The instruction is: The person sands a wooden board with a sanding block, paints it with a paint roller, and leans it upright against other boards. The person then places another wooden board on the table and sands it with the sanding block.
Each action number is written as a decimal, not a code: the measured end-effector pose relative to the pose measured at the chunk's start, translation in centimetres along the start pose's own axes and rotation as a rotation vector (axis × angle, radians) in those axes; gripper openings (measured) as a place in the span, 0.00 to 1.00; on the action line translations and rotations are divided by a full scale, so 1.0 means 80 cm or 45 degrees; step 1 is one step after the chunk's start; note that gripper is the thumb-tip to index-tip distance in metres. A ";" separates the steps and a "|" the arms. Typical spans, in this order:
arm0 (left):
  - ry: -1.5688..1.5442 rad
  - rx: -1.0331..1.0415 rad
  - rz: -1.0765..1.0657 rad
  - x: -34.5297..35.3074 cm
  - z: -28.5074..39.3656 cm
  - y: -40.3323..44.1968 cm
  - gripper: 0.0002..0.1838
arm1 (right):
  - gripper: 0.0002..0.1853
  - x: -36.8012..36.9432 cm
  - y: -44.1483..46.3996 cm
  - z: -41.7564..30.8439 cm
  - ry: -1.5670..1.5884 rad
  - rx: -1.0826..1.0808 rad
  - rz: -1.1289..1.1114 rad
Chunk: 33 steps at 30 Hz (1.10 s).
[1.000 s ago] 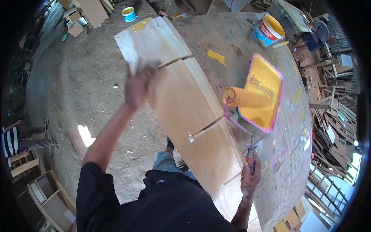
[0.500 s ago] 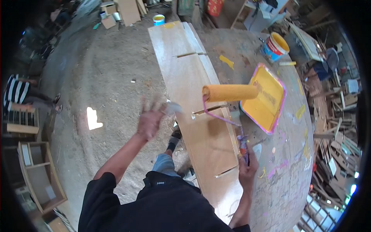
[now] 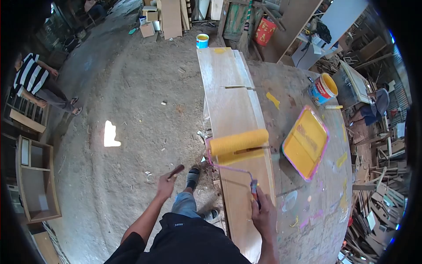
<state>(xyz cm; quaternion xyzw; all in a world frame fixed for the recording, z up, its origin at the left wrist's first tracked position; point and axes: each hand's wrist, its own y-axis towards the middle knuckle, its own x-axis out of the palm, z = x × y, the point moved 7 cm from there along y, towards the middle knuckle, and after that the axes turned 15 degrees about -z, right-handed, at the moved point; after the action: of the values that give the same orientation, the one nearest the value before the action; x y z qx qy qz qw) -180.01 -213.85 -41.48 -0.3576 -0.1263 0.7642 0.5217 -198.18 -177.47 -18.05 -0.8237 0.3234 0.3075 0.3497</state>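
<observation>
My right hand (image 3: 263, 211) is closed round the handle of a paint roller (image 3: 239, 141). Its yellow sleeve lies across the long wooden board (image 3: 235, 105), with a wet yellow strip just below it, by a slot. Off the board's left side, my left hand (image 3: 165, 185) is closed on a small dark brown object (image 3: 176, 171), too unclear to name. A pink-rimmed tray (image 3: 306, 143) of yellow paint rests on the worktable (image 3: 290, 229), right of the board. Behind the tray is an open bucket (image 3: 323, 88) of yellow paint.
Beyond the board's far end is a small paint tub (image 3: 202, 41). A person in a striped shirt (image 3: 33, 75) stands at the left, near a wooden cabinet frame (image 3: 37, 178). Another person (image 3: 378, 103) is at the right. Scrap wood (image 3: 378, 211) is piled at the right edge.
The roller has moved left and down from over the tray onto the board, leaving yellow paint there. My left hand has lowered and closed. The view has shifted, showing more background.
</observation>
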 end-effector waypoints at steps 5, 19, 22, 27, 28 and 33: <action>-0.493 0.247 -0.065 0.052 0.079 0.046 0.17 | 0.30 -0.017 0.196 -0.056 -0.122 -0.177 0.139; -0.832 0.533 -0.513 0.093 0.212 0.073 0.17 | 0.29 -0.060 0.178 -0.091 -0.097 0.019 -0.001; -0.763 0.621 -0.561 0.083 0.218 0.077 0.20 | 0.29 -0.068 0.270 -0.111 -0.090 -0.100 0.056; -0.637 0.208 -0.869 0.087 0.212 0.071 0.22 | 0.25 -0.080 0.443 -0.151 -0.135 -0.184 0.115; -0.539 0.079 -0.985 0.093 0.206 0.068 0.23 | 0.25 -0.085 0.468 -0.163 -0.134 -0.192 0.113; -0.610 0.441 -0.670 0.101 0.198 0.079 0.22 | 0.26 -0.086 0.444 -0.162 -0.162 -0.169 0.136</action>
<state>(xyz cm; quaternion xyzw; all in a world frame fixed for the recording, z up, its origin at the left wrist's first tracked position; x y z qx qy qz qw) -196.80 -206.50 -37.13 -0.0314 -0.2011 0.6762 0.7081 -225.28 -204.73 -19.05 -0.8054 0.3230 0.3981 0.2975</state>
